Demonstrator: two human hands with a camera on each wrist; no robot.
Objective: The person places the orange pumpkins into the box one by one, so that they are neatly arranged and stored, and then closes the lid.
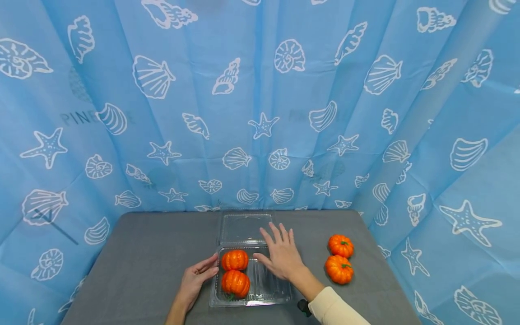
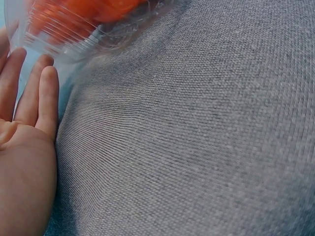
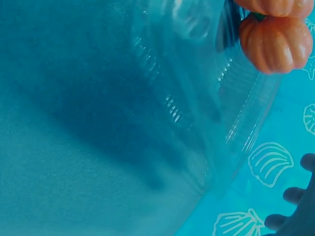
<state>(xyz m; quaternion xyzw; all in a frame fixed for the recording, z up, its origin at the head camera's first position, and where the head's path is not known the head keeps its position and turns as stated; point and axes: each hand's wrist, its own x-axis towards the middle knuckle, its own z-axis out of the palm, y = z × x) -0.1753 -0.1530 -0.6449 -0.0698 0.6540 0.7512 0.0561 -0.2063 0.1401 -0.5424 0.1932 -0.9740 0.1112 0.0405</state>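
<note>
Faint letters "PINE" [image 1: 77, 118] on blue curtain [image 1: 260, 90], the rest unclear

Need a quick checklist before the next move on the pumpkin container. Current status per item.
1. Clear clamshell container lid open: ok, folded back.
2. Left hand at container's left edge: ok.
3. Left-hand hold firm enough: cannot tell.
4. Right hand unloaded: ok, fingers spread over the container's right side.
5. Left-side mini pumpkins inside container: ok, both.
6. All four pumpkins inside: not ok; two right-hand mini pumpkins sit on the gray tablecloth.
</note>
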